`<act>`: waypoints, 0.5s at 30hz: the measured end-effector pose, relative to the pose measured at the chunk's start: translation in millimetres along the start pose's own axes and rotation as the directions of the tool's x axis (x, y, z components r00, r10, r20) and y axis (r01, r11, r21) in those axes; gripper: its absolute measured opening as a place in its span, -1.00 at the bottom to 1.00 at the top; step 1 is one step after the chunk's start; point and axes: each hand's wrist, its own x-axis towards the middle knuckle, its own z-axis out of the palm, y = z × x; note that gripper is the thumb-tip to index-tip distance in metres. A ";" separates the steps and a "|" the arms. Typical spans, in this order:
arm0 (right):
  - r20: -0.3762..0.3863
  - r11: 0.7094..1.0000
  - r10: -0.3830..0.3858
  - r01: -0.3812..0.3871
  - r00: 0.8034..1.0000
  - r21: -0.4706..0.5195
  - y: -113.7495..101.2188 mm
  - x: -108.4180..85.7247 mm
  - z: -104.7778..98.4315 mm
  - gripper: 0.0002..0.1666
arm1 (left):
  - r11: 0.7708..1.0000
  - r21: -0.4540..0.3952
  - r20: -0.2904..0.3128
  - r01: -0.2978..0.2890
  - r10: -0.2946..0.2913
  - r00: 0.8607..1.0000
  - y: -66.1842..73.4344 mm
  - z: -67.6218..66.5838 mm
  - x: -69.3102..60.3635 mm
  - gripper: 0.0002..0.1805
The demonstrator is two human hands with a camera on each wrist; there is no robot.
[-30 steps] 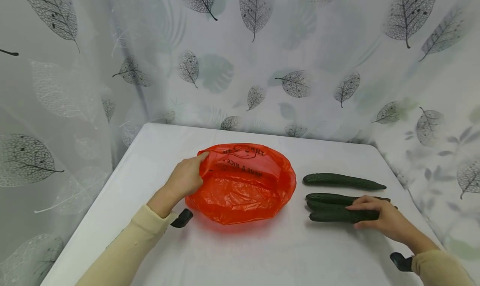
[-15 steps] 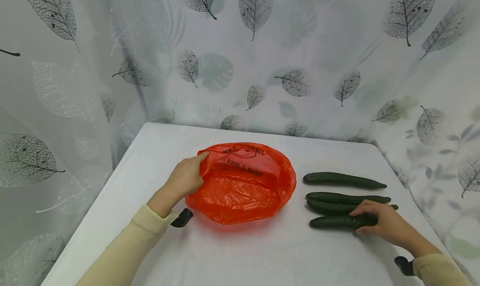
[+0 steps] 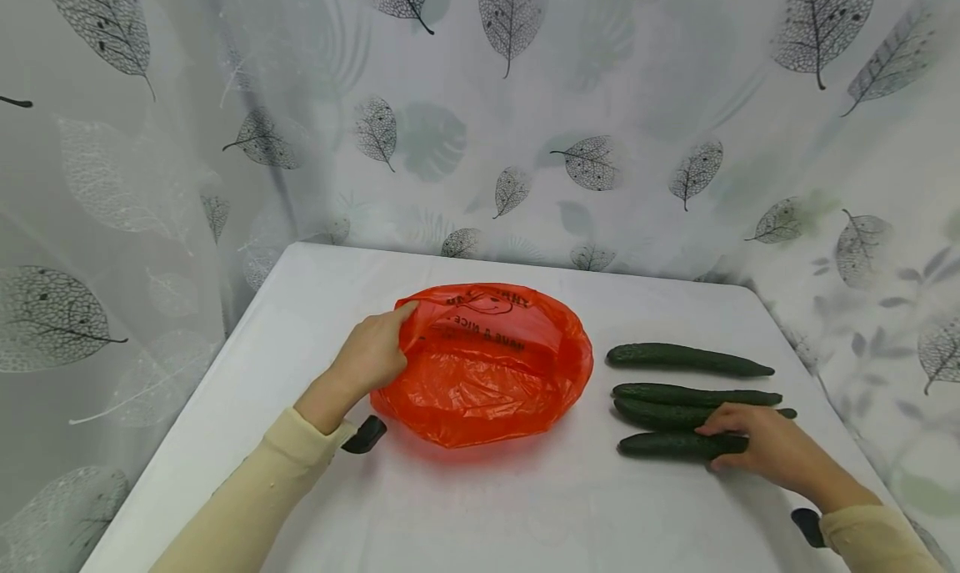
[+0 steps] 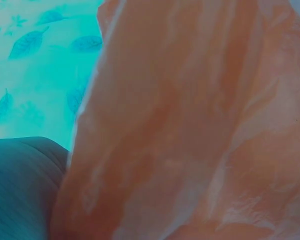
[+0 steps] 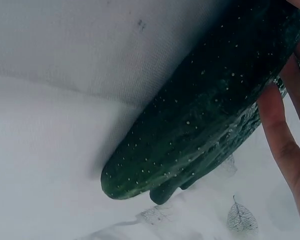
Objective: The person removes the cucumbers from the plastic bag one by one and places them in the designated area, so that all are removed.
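Note:
A red plastic bag [image 3: 487,373] with dark print sits with its mouth spread wide in the middle of the table. My left hand [image 3: 371,352] holds the bag's left rim, one finger showing along the edge; the other fingertips are hidden. In the left wrist view the bag's film [image 4: 180,125] fills most of the picture. At the right, my right hand [image 3: 768,444] grips the nearest cucumber [image 3: 663,445] by its right part, thumb on the near side and fingers on the far side. That cucumber's bumpy end [image 5: 140,170] shows in the right wrist view.
Two cucumbers lie just beyond the gripped one, a middle cucumber [image 3: 660,413] and another cucumber [image 3: 690,394] touching or nearly touching it. A separate cucumber [image 3: 686,357] lies farther back. A leaf-patterned curtain [image 3: 525,123] surrounds the white table [image 3: 510,506].
The right hand has drawn the nearest cucumber slightly toward the person, so a gap shows between it and the middle one. Left hand and bag have stayed put.

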 end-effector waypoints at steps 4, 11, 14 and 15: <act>-0.004 0.999 0.003 -0.003 1.000 -0.038 -0.4 0.2 -1.7 -0.50 | 1.000 -0.009 -0.007 0.000 -0.001 1.000 -0.6 -0.2 0.2 -0.19; -0.014 0.997 0.054 -0.055 0.998 -0.054 1.6 -4.2 -3.2 -0.50 | 1.000 -0.021 -0.031 -0.021 0.021 0.999 -3.4 0.7 -0.6 -0.18; -0.024 0.997 0.048 -0.049 0.999 -0.062 2.7 -5.0 -3.0 -0.47 | 0.999 -0.022 -0.053 -0.039 0.038 0.998 -4.5 1.4 -1.6 -0.21; -0.035 0.997 0.041 -0.043 0.999 -0.065 2.5 -5.0 -2.7 -0.46 | 0.999 -0.018 -0.062 -0.046 0.045 0.997 -4.9 1.7 -2.0 -0.21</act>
